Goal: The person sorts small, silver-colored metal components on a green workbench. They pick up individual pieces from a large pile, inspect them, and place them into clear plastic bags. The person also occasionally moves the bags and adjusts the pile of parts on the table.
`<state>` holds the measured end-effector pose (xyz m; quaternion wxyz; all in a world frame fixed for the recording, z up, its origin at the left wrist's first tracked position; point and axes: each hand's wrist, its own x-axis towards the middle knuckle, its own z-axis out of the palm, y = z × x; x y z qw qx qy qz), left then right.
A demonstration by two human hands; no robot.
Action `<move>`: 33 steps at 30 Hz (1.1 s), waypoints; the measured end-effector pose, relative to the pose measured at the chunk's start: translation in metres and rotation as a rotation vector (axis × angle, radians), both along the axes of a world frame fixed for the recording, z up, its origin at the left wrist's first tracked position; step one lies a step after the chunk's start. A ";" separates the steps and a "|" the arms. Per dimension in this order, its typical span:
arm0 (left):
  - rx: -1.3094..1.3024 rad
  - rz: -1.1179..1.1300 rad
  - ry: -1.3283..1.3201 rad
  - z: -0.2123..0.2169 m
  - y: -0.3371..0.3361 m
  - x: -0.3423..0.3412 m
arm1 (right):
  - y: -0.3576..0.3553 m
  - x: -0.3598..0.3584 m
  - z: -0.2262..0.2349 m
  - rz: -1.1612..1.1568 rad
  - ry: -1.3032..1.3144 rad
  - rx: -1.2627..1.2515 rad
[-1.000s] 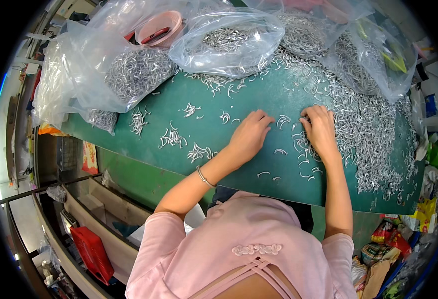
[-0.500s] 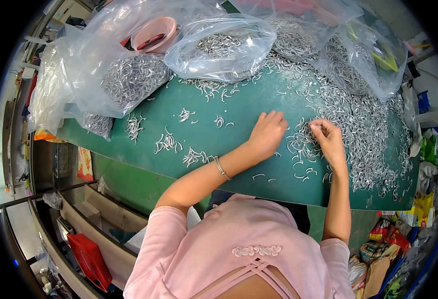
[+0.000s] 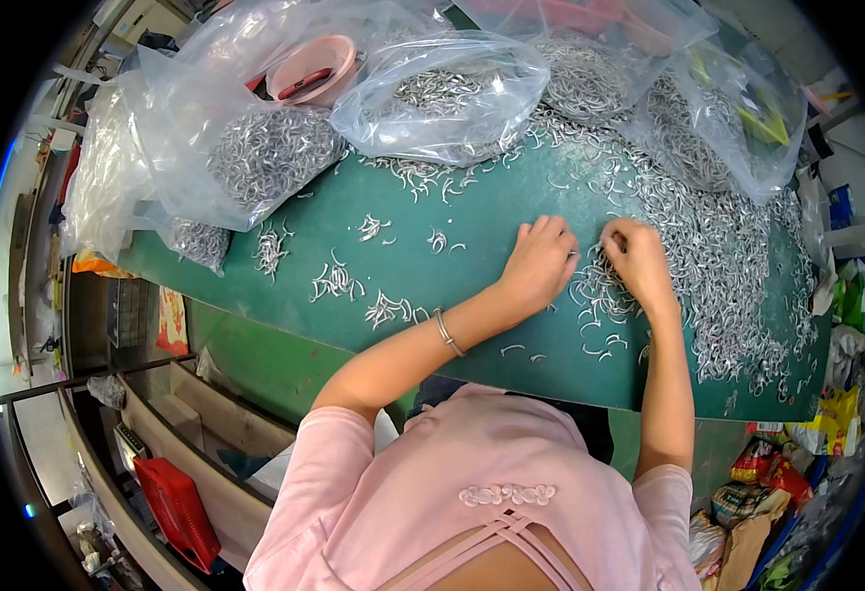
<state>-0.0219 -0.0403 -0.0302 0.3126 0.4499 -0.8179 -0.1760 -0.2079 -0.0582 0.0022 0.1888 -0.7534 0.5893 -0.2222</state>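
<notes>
My left hand (image 3: 539, 264) is closed over the middle of the green table, a small curved metal piece (image 3: 574, 253) showing at its fingertips. To its right, my right hand (image 3: 637, 260) is pinched at the near edge of a large spread of loose curved metal pieces (image 3: 723, 286). Whatever its fingertips hold is hidden. Several small piles of the same pieces lie left of my hands, among them one pile (image 3: 388, 309) near my left forearm and another (image 3: 336, 282) farther left. A few single pieces lie between my forearms.
Clear plastic bags of metal pieces line the far side: one at the left (image 3: 270, 158), an open one in the middle (image 3: 442, 98), another at the right (image 3: 694, 128). A pink bowl (image 3: 339, 84) holds a red-handled tool. The green table (image 3: 497, 212) has its near edge against my body.
My left hand has turned and opened slightly at the fingertips, now showing a metal piece. My right hand has shifted a little left, its fingers curling inward.
</notes>
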 end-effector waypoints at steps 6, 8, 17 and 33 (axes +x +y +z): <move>1.032 -0.096 0.882 0.014 -0.001 0.021 | 0.018 -0.023 0.018 -0.052 0.054 0.192; 1.152 -0.051 0.981 0.011 0.000 0.023 | 0.019 -0.020 0.024 -0.116 -0.085 0.211; 1.368 -0.038 1.119 0.004 -0.002 0.005 | 0.014 0.005 0.008 -0.006 -0.131 -0.064; 1.126 -0.042 1.055 0.009 0.001 -0.005 | 0.022 0.009 -0.012 -0.134 -0.902 0.354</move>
